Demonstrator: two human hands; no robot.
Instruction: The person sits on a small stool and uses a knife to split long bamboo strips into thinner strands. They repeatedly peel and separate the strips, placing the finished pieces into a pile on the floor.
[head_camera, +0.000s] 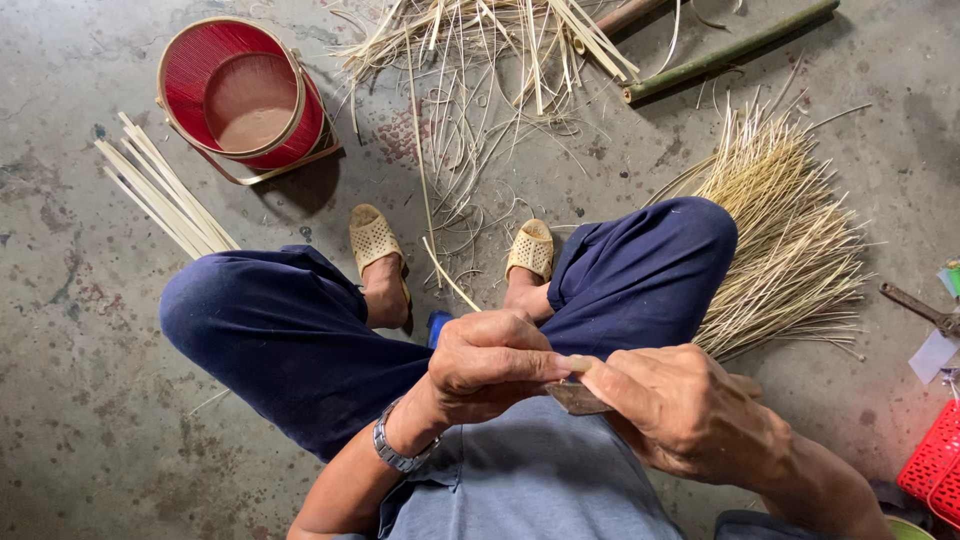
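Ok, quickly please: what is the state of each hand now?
Left hand: closed on a thin bamboo strip.
Right hand: closed on a knife blade.

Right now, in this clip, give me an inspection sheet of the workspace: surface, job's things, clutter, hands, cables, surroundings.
Surface: stained grey concrete floor, the person seated on it.
Job's things: thin bamboo strip rising from the left hand; knife blade held between both hands.
Clutter: loose shavings; bundle of fine splints; flat slats.
Hands: left hand pinches the strip; right hand closed on the knife.
Cables: nothing seen.
Surroundings: red woven basket, green bamboo pole, red plastic crate, metal tool at the right edge.
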